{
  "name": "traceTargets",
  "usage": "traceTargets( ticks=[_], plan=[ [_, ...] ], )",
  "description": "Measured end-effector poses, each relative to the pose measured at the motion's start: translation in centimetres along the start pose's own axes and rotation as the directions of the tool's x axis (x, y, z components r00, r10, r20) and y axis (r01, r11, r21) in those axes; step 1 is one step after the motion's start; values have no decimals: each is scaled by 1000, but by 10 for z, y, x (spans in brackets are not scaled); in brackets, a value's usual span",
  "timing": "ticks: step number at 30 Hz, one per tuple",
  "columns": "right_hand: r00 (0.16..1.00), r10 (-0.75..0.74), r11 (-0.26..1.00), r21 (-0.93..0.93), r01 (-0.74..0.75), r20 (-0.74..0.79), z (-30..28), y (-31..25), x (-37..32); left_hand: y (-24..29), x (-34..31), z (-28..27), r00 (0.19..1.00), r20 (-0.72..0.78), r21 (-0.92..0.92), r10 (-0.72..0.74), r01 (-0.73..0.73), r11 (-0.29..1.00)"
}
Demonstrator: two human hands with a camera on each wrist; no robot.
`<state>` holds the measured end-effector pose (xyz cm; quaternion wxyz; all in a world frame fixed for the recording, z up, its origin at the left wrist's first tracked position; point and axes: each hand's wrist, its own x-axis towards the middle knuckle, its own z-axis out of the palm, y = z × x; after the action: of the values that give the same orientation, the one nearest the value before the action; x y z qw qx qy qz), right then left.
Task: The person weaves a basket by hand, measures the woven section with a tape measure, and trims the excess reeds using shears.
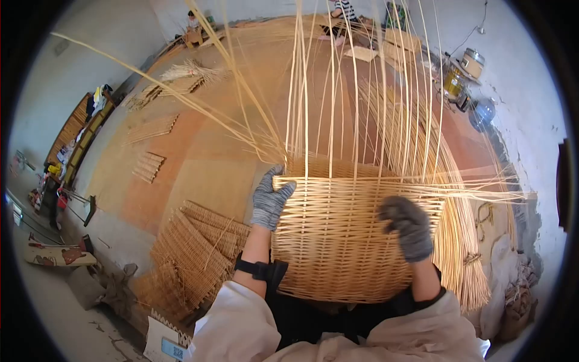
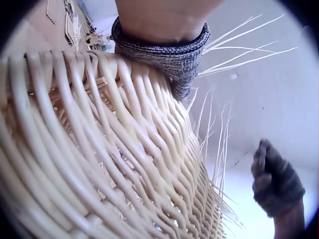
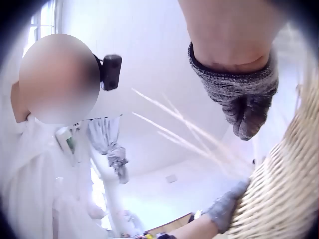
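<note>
**Gloved hands on a half-woven wicker basket**

Head view: the basket (image 1: 338, 241) rests against the person's lap, with its bare stakes (image 1: 338, 90) rising above the weave. The left hand (image 1: 269, 196) grips the weave's upper left edge, fingers curled over it. The right hand (image 1: 408, 226) sits before the right wall.

Left wrist view: the left hand's glove (image 2: 174, 59) presses on the basket (image 2: 109, 164). The right hand (image 2: 274, 181) is apart from it, fingers curled together.

Right wrist view: the right hand's fingers (image 3: 244, 117) curl downward near the basket (image 3: 284, 189). I cannot tell whether they pinch a strand.
</note>
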<state>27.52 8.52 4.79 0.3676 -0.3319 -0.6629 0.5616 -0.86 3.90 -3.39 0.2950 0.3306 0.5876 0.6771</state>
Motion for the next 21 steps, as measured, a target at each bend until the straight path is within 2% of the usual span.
traceTargets(
  ticks=[1,2,3,4,6,8,11,14,15,17,18,21],
  plan=[
    [991,-57,997,63,49,122,26,-17,6,-3,2,1,999,3,31,41,-42,999],
    [977,-33,999,38,26,212,50,-24,19,-5,4,1,997,8,65,78,-79,995],
    [950,-41,992,-104,76,308,69,-26,36,-8,6,0,995,-9,121,100,-98,988],
    [650,-603,530,-376,760,463,84,-8,60,-11,7,-1,992,-24,174,121,-115,978],
    [439,-751,197,-467,862,494,121,0,96,-12,10,-2,989,-25,275,143,-131,952],
    [727,-408,291,-676,677,552,154,1,135,-9,11,-2,992,-9,176,124,-121,977],
    [839,-220,501,-680,535,499,172,-4,175,-5,13,-2,994,30,76,105,-107,991],
    [823,-184,367,-739,565,538,165,-12,172,-11,13,-5,986,91,42,140,-144,989],
    [848,-165,392,-755,526,504,163,-10,170,-12,13,-6,980,113,37,165,-170,985],
    [890,-135,440,-779,448,435,157,-3,157,-13,12,-4,992,98,34,80,-84,996],
    [886,-146,454,-766,456,440,153,-7,148,-11,11,-4,995,91,34,38,-42,999],
    [693,-315,452,-539,711,649,137,22,146,-17,12,-5,999,32,79,33,-35,996]
  ],
)
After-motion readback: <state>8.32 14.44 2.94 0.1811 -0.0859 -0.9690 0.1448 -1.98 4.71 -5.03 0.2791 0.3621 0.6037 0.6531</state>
